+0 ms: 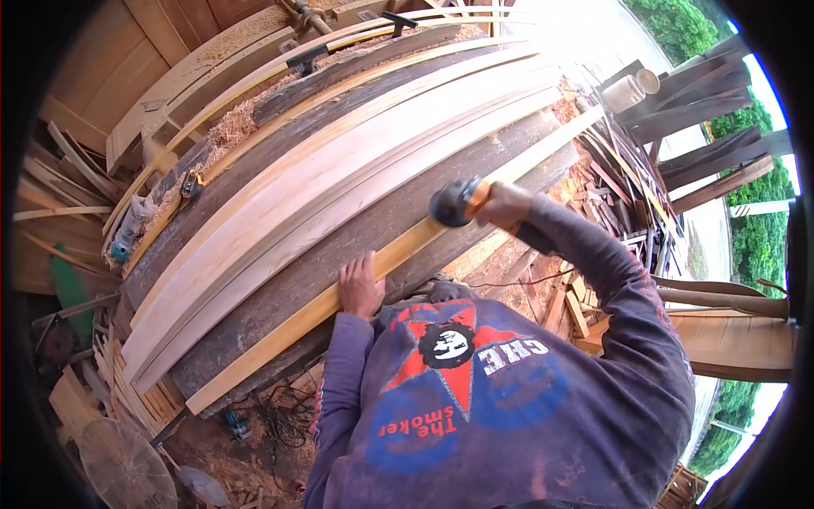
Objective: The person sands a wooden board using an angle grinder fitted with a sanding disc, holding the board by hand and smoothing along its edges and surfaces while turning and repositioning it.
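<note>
A long, narrow strip of yellowish wood [305, 321] lies slantwise across the dark workbench [292, 254]. My left hand [362, 287] grips it near its middle, fingers over the top. In my right hand [506, 209] is an orange and black power tool [458, 202] with a round black head, which looks like an angle grinder. Its head is over the strip, a little to the right of my left hand; I cannot tell whether it touches the wood. My fingers and sleeve partly hide the tool's body.
Wide pale boards [339, 170] lie behind the strip. Farther back are a tape measure [192, 182], a bar clamp [307, 58] and wood shavings [233, 127]. Offcuts [615, 170] are piled at the right. A round fan guard [127, 467] stands lower left, and a cord [530, 281] trails nearby.
</note>
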Demonstrator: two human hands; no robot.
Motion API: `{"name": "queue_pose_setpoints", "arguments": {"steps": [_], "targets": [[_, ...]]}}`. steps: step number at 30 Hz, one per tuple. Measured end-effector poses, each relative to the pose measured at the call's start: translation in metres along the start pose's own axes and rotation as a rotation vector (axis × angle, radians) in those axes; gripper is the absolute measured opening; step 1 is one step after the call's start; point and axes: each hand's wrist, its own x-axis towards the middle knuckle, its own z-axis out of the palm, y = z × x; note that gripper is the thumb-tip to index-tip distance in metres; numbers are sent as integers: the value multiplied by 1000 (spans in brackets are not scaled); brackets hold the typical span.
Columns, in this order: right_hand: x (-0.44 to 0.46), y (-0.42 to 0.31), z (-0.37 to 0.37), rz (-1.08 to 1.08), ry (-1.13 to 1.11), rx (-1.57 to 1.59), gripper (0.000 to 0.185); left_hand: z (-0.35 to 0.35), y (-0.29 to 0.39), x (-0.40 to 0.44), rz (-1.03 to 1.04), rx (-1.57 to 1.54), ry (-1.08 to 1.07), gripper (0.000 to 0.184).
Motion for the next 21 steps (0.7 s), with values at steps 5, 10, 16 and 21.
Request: {"name": "queue_pose_setpoints", "arguments": {"steps": [5, 10, 16, 21], "targets": [[2, -28, 35, -39, -114, -103, 40, -49, -33, -62, -140, 47, -80, 56], [17, 19, -15, -15, -81, -215, 32, -79, -66, -130, -317, 223, -56, 62], [44, 137, -144, 158, 91, -45, 30, -78, -59, -131, -394, 236, -59, 68], [33, 191, -280, 372, 246, -238, 34, -64, -43, -118, -476, 317, -80, 75]]}}
